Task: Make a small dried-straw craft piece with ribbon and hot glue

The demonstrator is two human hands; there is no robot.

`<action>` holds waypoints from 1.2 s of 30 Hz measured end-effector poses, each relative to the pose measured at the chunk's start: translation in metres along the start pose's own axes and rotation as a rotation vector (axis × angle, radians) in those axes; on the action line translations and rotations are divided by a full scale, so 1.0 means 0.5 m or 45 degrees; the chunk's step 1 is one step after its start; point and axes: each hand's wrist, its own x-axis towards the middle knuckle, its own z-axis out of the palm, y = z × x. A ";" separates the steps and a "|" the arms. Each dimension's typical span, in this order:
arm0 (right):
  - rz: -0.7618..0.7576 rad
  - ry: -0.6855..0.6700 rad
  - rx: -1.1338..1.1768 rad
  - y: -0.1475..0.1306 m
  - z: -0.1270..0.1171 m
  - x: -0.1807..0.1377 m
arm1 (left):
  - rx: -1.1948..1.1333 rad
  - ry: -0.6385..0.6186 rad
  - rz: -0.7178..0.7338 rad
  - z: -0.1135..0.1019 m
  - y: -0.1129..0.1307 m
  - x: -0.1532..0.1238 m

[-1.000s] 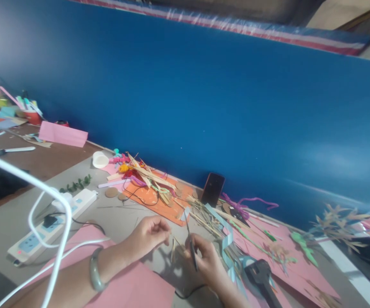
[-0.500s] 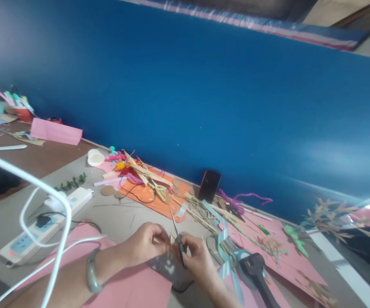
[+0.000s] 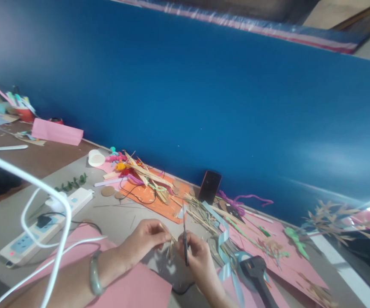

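Observation:
My left hand [image 3: 148, 239] pinches a small bundle of dry straw pieces [image 3: 171, 244] just above the grey table [image 3: 117, 216]. My right hand [image 3: 195, 256] is closed round a pair of scissors [image 3: 184, 233], whose thin blades point up and away, right beside the straw. The two hands nearly touch over a pink paper sheet [image 3: 130, 282]. A green bangle [image 3: 94, 273] sits on my left wrist.
A white power strip [image 3: 47, 224] and white cable [image 3: 40, 201] lie at left. An orange sheet [image 3: 153, 196] carries straw and pipe cleaners. A black phone [image 3: 209, 187] leans on the blue wall. A black glue gun [image 3: 258, 276], blue ribbon [image 3: 225, 244] and pink sheets lie right.
The scissors swung from leaning left to nearly upright, and my left hand stays pinched on the straw close to my right hand. The view shifted slightly.

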 end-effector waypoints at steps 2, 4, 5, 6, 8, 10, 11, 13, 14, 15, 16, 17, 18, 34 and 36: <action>-0.039 0.018 -0.166 -0.005 -0.010 0.003 | -0.056 0.031 0.027 -0.006 0.003 0.003; -0.108 0.004 -0.345 -0.011 -0.021 0.005 | -0.130 0.070 0.032 -0.012 0.002 0.007; -0.141 -0.016 -0.423 -0.015 -0.026 0.006 | -0.165 0.088 0.033 -0.015 0.002 0.010; -0.165 -0.047 -0.485 -0.018 -0.030 0.007 | -0.197 0.104 0.038 -0.018 0.001 0.012; -0.185 -0.122 -0.563 -0.025 -0.035 0.007 | -0.247 0.124 0.062 -0.021 0.002 0.016; -0.180 -0.175 -0.606 -0.031 -0.034 0.006 | -0.282 0.133 0.085 -0.022 0.002 0.018; -0.177 -0.192 -0.623 -0.033 -0.033 0.005 | -0.297 0.141 0.090 -0.023 0.002 0.019; -0.172 -0.213 -0.652 -0.037 -0.030 0.003 | -0.325 0.152 0.096 -0.023 0.001 0.021; -0.173 -0.217 -0.662 -0.038 -0.029 0.003 | -0.332 0.153 0.098 -0.024 0.000 0.021; -0.176 -0.222 -0.668 -0.039 -0.027 0.002 | -0.332 0.154 0.100 -0.024 -0.001 0.022; -0.180 -0.225 -0.668 -0.039 -0.026 0.002 | -0.324 0.152 0.101 -0.025 -0.003 0.022; -0.183 -0.226 -0.664 -0.039 -0.025 0.002 | -0.311 0.150 0.101 -0.025 -0.004 0.022; -0.186 -0.224 -0.657 -0.039 -0.025 0.002 | -0.298 0.146 0.102 -0.026 -0.006 0.023; -0.158 -0.260 -0.637 -0.018 -0.027 0.000 | -0.178 0.084 0.134 -0.027 0.006 0.016; -0.165 -0.265 -0.635 -0.015 -0.028 0.001 | -0.179 0.068 0.143 -0.026 0.006 0.016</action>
